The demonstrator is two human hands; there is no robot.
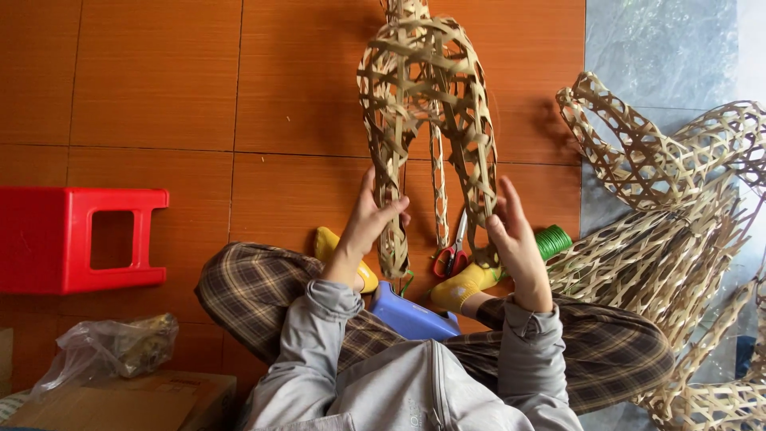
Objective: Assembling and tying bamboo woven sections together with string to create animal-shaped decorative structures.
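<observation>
Left hand [369, 222]: wrapped around the left leg of the woven bamboo frame [423, 104], thumb in front, fingers curled behind the strip lattice. Right hand [515, 239]: flat and spread, palm against the outer side of the right leg, fingers extended upward; no visible pinch.

Woven bamboo frame: one unit, open lattice, arch-shaped, two legs plus a thin centre strip, held upright over the floor in front of the knees. Top end cut off by the upper edge of the view.

Below the frame, on the floor:
- Scissors [453, 254], one pair, red handles, lying between the two legs.
- Green cord spool [552, 241], one, partly covered by the right hand.
- Yellow socks [467, 283], two, one foot on each side of the frame base.
- Blue stool [408, 316], one, mostly covered by the plaid trousers and grey jacket.

Further out:
- Pile of woven bamboo pieces [670, 231], to the right; exact count not determinable, pieces overlapping and cut off by the right and lower edges.
- Red plastic stool [76, 239], one, on its side at left, cut off by the left edge.
- Clear plastic bag [112, 347], one, contents hard to make out.
- Cardboard box [136, 403], one, lower left, partly out of view.
</observation>
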